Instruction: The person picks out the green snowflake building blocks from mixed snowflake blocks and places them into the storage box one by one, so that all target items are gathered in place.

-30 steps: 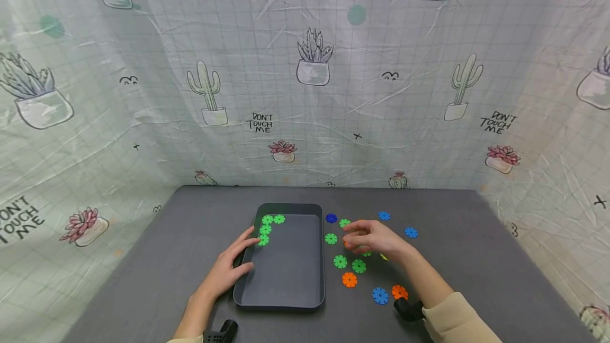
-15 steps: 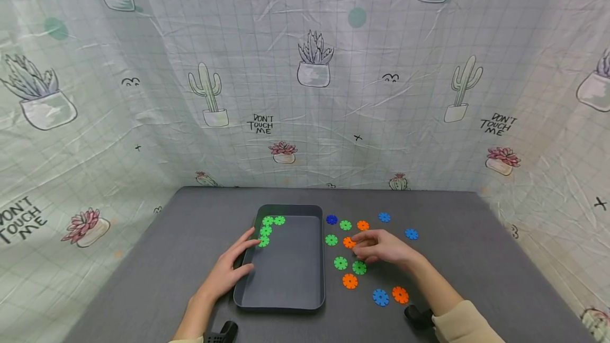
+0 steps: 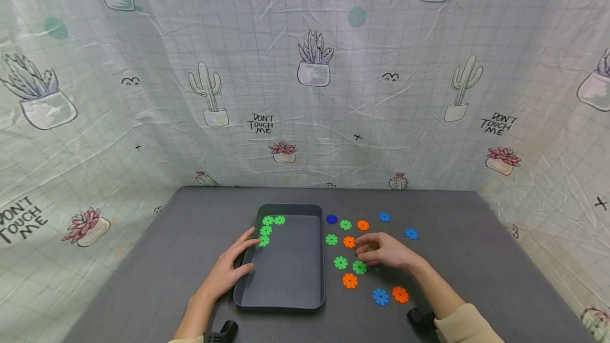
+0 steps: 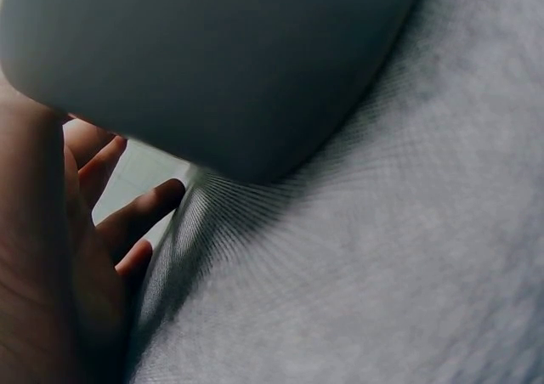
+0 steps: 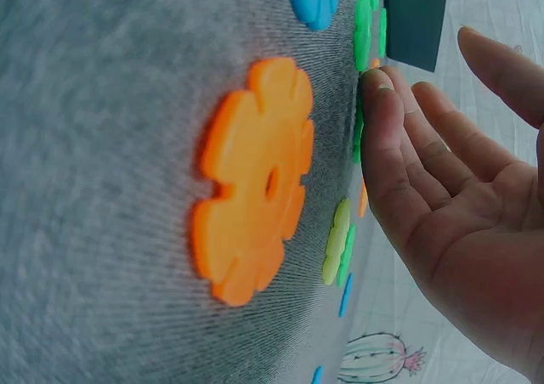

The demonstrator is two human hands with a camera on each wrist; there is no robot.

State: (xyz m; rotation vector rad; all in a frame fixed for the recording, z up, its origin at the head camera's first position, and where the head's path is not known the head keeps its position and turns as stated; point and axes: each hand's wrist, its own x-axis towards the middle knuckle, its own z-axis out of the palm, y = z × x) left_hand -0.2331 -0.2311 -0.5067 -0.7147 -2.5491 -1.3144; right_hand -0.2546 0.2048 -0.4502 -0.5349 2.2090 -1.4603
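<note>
A dark grey tray (image 3: 288,279) lies in the middle of the table, with several green notched discs (image 3: 265,231) in its far left corner. Across the tray's left rim rests my left hand (image 3: 223,271); its fingers are spread, and one fingertip meets the nearest green disc in the row. To the tray's right, my right hand (image 3: 388,251) hovers low over loose discs, fingers bent loosely and thumb apart. Its fingertips are beside an orange disc (image 3: 349,242) and a green disc (image 3: 359,267). In the right wrist view nothing shows between thumb and fingers.
Blue discs (image 3: 380,297) and more orange discs (image 3: 400,295) lie scattered on the grey table. A yellow disc (image 5: 336,241) appears only in the right wrist view. A patterned cloth (image 3: 362,105) hangs behind the table.
My right hand has shifted right and slightly toward me, uncovering orange discs; the yellow disc is now hidden in the head view. My left hand and the green discs in the tray stay put.
</note>
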